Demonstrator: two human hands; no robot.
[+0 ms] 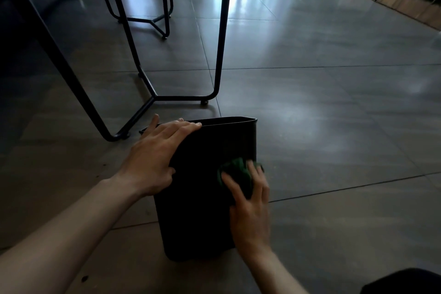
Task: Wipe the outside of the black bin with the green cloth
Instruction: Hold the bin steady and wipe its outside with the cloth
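The black bin stands on the tiled floor, tipped slightly away from me, its near wall facing the camera. My left hand lies over the bin's upper left corner, fingers curled on the rim and thumb on the near wall. My right hand presses the bunched green cloth against the right part of the near wall, fingers spread over it. The bin's inside and far side are hidden.
A table with black metal legs stands just behind the bin, its floor frame close to the rim. A second frame sits farther back. Grey floor tiles stretch to the right toward a wooden planter edge.
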